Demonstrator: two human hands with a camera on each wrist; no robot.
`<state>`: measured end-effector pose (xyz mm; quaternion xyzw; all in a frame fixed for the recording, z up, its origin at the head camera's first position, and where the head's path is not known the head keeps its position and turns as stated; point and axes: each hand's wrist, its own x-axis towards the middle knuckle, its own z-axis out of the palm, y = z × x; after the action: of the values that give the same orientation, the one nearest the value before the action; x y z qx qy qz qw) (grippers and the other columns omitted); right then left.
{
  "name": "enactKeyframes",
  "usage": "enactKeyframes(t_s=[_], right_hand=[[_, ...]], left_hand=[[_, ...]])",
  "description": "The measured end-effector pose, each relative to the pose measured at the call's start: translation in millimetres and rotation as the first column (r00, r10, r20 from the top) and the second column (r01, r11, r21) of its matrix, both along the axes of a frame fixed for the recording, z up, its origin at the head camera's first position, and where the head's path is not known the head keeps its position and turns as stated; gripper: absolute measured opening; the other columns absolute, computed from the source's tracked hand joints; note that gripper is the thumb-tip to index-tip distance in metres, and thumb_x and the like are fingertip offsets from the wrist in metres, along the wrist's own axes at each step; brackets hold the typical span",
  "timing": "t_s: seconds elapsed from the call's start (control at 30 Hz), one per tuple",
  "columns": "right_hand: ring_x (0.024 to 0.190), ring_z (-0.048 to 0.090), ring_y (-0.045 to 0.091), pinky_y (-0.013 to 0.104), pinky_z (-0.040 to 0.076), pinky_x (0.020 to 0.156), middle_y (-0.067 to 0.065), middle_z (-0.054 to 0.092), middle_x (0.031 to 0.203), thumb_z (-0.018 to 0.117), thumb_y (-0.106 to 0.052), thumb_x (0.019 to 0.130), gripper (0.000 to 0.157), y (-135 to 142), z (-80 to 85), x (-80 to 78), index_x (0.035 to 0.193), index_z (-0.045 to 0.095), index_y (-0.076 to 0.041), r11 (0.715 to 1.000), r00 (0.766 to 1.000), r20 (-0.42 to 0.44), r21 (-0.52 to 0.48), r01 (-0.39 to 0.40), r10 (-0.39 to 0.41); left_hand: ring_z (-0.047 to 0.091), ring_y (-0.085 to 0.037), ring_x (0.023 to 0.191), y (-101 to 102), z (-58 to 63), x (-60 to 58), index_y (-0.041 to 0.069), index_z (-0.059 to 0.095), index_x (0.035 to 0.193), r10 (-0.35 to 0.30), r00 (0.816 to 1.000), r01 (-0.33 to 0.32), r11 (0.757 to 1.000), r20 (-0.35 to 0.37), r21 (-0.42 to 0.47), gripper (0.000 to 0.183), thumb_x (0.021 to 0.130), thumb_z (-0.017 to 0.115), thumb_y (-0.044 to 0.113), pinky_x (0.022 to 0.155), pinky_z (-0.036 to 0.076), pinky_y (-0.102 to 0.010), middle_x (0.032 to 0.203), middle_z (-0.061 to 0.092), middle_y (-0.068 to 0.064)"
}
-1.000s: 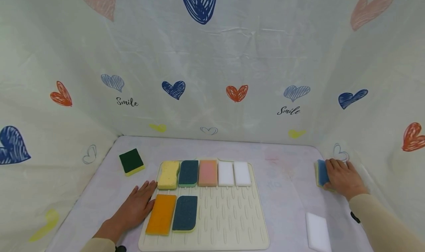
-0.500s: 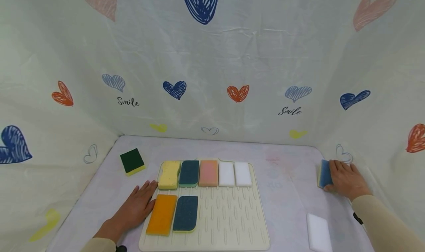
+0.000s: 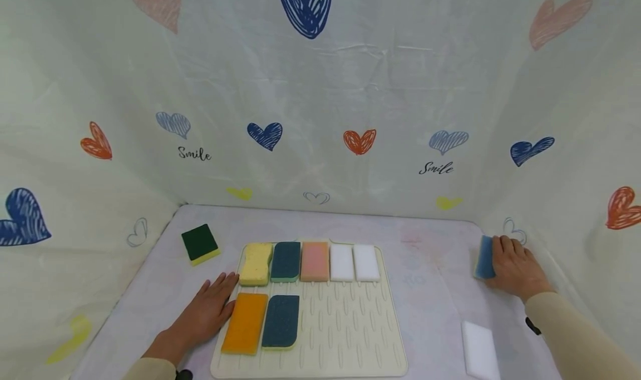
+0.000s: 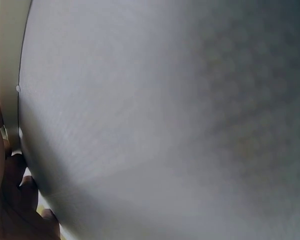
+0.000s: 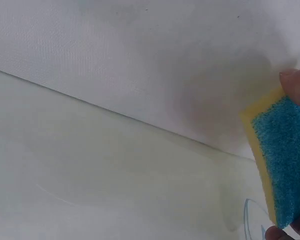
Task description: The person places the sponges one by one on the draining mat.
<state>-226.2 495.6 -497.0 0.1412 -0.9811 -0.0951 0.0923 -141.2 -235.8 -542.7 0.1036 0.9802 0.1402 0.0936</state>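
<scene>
At the table's right edge my right hand [image 3: 518, 266] grips a blue and yellow sponge [image 3: 484, 257]. The right wrist view has thumb and fingers on opposite edges of this sponge [image 5: 285, 160], its blue scouring face showing. My left hand [image 3: 202, 316] rests with straight fingers at the left border of a cream ribbed mat [image 3: 350, 335], close to an orange sponge [image 3: 244, 323]. A dark blue-green sponge [image 3: 280, 321] lies right of the orange one. Along the mat's back sit yellow [image 3: 256, 264], dark blue-green [image 3: 285, 261], pink [image 3: 315, 261] and two white sponges [image 3: 342, 262].
A dark green and yellow sponge [image 3: 200, 243] lies on the table at the back left. Near the front right lies a white sponge [image 3: 481, 349]. Heart-printed sheeting [image 3: 310, 90] walls in the table at the back and sides.
My right hand has shifted slightly, and the blue sponge in its grip is turned so that its yellow side barely shows in the head view. The left hand stays in place.
</scene>
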Motion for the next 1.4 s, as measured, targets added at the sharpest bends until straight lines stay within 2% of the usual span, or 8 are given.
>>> enactKeyframes(t_s=[0.17, 0.4, 0.67, 0.93, 1.13, 1.4], right_hand=[[0.114, 0.049, 0.059, 0.075, 0.048, 0.095, 0.043, 0.046, 0.13, 0.092, -0.043, 0.072, 0.11, -14.0, 1.7, -2.2, 0.139, 0.033, 0.021, 0.999, 0.999, 0.016, -0.023, 0.038, -0.038], [0.121, 0.048, 0.056, 0.073, 0.048, 0.101, 0.041, 0.045, 0.137, 0.091, -0.048, 0.072, 0.115, -41.5, 2.0, -6.8, 0.144, 0.033, 0.02, 0.999, 0.999, -0.05, -0.03, -0.009, 0.007], [0.13, 0.043, 0.058, 0.074, 0.044, 0.106, 0.041, 0.04, 0.146, 0.09, -0.051, 0.075, 0.117, -75.5, 5.3, -6.9, 0.15, 0.03, 0.017, 0.996, 0.999, -0.048, -0.091, -0.005, 0.0], [0.129, 0.046, 0.053, 0.071, 0.045, 0.105, 0.037, 0.044, 0.144, 0.091, -0.051, 0.073, 0.116, -106.3, 5.6, -4.1, 0.151, 0.034, 0.015, 0.99, 0.993, -0.09, -0.109, -0.087, 0.077], [0.131, 0.047, 0.051, 0.067, 0.047, 0.106, 0.033, 0.046, 0.145, 0.089, -0.056, 0.073, 0.118, -135.5, 5.9, 0.2, 0.152, 0.035, 0.012, 0.989, 0.989, -0.099, -0.09, -0.12, 0.111], [0.129, 0.052, 0.048, 0.062, 0.049, 0.104, 0.03, 0.051, 0.143, 0.087, -0.061, 0.072, 0.115, -176.7, 6.3, 11.6, 0.15, 0.042, 0.011, 0.974, 0.967, -0.151, -0.062, -0.219, 0.207]], left_hand=[[0.031, -0.042, 0.157, 0.0, 1.8, -1.1, 0.007, 0.032, 0.166, -0.008, 1.0, 0.008, 1.0, -0.004, 0.0, 0.072, 0.107, 0.062, 0.036, 0.127, 0.019, -0.068, 0.17, 0.037, -0.016], [0.031, -0.043, 0.157, 0.1, 2.2, -2.3, 0.006, 0.033, 0.165, -0.006, 1.0, 0.006, 1.0, 0.001, 0.002, 0.072, 0.106, 0.062, 0.035, 0.127, 0.018, -0.069, 0.169, 0.037, -0.017], [0.031, -0.044, 0.157, 0.5, 2.0, -2.6, 0.005, 0.034, 0.165, -0.002, 1.0, 0.002, 1.0, 0.003, 0.006, 0.072, 0.107, 0.062, 0.038, 0.126, 0.018, -0.069, 0.169, 0.038, -0.017], [0.03, -0.044, 0.157, 1.2, 3.9, -2.6, 0.005, 0.033, 0.165, 0.005, 1.0, -0.005, 1.0, 0.004, 0.004, 0.072, 0.107, 0.062, 0.037, 0.126, 0.017, -0.069, 0.169, 0.037, -0.018], [0.031, -0.045, 0.157, 1.3, 3.9, -1.7, 0.004, 0.034, 0.165, 0.004, 1.0, -0.004, 1.0, 0.008, 0.0, 0.072, 0.106, 0.062, 0.037, 0.126, 0.018, -0.07, 0.169, 0.038, -0.018], [0.03, -0.044, 0.157, 1.8, 3.1, -0.8, 0.005, 0.034, 0.165, 0.007, 1.0, -0.007, 1.0, 0.012, 0.004, 0.073, 0.106, 0.062, 0.038, 0.126, 0.017, -0.07, 0.169, 0.038, -0.018]])
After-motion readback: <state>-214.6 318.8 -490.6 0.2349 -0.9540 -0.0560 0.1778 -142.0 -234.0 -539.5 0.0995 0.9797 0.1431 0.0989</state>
